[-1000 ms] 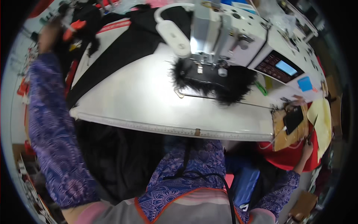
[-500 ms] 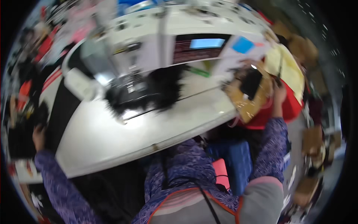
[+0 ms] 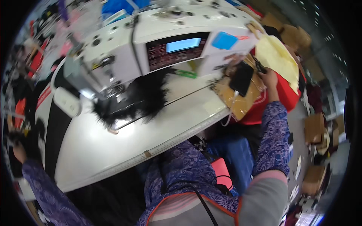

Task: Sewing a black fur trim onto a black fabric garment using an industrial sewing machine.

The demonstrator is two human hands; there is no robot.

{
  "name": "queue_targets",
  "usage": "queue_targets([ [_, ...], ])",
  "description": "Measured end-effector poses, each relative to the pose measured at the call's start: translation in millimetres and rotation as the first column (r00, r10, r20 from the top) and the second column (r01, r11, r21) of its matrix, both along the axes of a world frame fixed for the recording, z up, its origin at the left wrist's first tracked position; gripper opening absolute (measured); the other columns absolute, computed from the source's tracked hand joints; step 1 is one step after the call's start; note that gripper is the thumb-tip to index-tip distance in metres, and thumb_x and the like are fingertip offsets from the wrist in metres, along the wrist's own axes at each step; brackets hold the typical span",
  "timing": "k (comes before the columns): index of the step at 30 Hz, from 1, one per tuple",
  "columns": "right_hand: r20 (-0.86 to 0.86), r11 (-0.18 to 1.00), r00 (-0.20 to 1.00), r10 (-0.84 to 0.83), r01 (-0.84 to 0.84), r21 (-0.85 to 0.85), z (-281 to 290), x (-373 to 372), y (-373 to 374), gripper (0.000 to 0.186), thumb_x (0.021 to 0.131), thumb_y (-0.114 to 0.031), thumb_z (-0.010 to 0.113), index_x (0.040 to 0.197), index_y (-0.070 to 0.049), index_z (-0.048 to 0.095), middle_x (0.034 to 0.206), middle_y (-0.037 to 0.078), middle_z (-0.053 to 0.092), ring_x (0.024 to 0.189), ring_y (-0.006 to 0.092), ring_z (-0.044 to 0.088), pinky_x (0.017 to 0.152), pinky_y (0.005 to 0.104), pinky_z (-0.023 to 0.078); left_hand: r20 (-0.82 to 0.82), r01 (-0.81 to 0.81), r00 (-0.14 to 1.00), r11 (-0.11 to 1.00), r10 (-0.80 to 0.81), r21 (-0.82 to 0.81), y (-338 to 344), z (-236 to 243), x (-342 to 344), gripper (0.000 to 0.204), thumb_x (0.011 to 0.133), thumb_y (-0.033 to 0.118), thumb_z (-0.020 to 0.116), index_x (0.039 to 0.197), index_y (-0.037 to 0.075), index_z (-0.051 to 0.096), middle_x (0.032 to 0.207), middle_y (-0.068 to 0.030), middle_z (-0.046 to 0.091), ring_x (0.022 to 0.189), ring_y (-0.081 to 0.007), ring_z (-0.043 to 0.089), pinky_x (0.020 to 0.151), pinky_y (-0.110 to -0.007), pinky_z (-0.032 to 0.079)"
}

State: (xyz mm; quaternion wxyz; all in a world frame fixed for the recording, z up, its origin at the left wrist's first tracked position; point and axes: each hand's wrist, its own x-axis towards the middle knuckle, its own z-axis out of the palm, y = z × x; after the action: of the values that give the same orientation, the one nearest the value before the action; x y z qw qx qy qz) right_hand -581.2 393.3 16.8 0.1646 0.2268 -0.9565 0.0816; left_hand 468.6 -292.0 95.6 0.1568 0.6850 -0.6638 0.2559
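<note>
At the far left edge, my left hand (image 3: pixel 19 151) reaches into dark, furry-looking material (image 3: pixel 36 139); its fingers are too dark and blurred to make out. On the right, my right hand (image 3: pixel 269 78) closes around a small black object (image 3: pixel 259 65), perhaps snips, above red cloth (image 3: pixel 283 94). Just left of that hand, a black phone (image 3: pixel 241 78) with a white cable lies on brown, plastic-wrapped cardboard (image 3: pixel 243 107). Midway between my hands, a black furry piece (image 3: pixel 145 96) lies under the needle area of a white sewing machine (image 3: pixel 171 28), touched by neither hand.
The white extension table (image 3: pixel 113 158) has a measuring strip along its front edge. A white device (image 3: pixel 67 101) stands by its left end. Pale yellow cloth (image 3: pixel 277 60) lies at the right. Below are a blue container (image 3: pixel 232 154) and cardboard boxes (image 3: pixel 315 128) on the floor.
My left hand has moved farther left and slightly lower into the dark material. My right hand has shifted up and left, now with a black object showing in it. The whole view has turned a little.
</note>
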Motion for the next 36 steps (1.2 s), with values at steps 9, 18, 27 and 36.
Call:
queue_targets([
  [9,-0.314,0.793,0.900,0.303,-0.421,-0.440,24.9,31.3,-54.3,0.027,0.093,-0.020,0.063,0.110,0.001,0.067,0.105,0.012,0.071,0.095,0.0196,0.066,0.085,0.0316,0.050,0.404,-0.165,0.901,0.986,0.160,-0.024,29.1,115.4,-35.0,0.037,0.081,0.023,0.058,0.114,0.005,0.063,0.116,-0.0232,0.061,0.106,-0.0409,0.058,0.089,-0.046,0.048],
  [18,-0.294,0.112,0.140,0.945,-0.988,-0.110,39.3,295.9,-143.9,0.024,0.072,0.002,0.066,0.095,-0.003,0.063,0.097,0.012,0.065,0.093,0.0329,0.064,0.081,0.0443,0.052,0.293,0.784,0.515,0.580,-0.806,0.219,211.2,-40.0,-322.9,0.016,0.086,0.012,0.059,0.100,0.006,0.064,0.109,-0.0118,0.065,0.098,-0.0297,0.063,0.087,-0.038,0.051],
  [27,0.062,0.064,0.063,0.996,-0.998,-0.012,4.9,373.9,-248.6,0.031,0.086,-0.011,0.063,0.115,-0.004,0.062,0.123,0.011,0.061,0.118,0.0294,0.056,0.101,0.0428,0.045,-0.076,0.999,0.046,0.044,-0.996,0.027,311.1,-80.7,-450.7,0.026,0.076,0.014,0.071,0.101,0.005,0.068,0.107,-0.0072,0.068,0.104,-0.0224,0.064,0.097,-0.042,0.049],
  [36,0.059,0.112,0.105,0.993,-0.983,-0.146,-13.1,364.1,-251.7,0.029,0.085,-0.016,0.065,0.113,-0.010,0.067,0.114,0.007,0.063,0.102,0.0291,0.062,0.087,0.0399,0.050,-0.316,0.997,0.062,0.074,-0.947,-0.024,300.0,-96.9,-455.0,0.019,0.076,0.013,0.074,0.093,0.007,0.072,0.099,-0.0045,0.072,0.099,-0.0208,0.067,0.096,-0.040,0.049],
])
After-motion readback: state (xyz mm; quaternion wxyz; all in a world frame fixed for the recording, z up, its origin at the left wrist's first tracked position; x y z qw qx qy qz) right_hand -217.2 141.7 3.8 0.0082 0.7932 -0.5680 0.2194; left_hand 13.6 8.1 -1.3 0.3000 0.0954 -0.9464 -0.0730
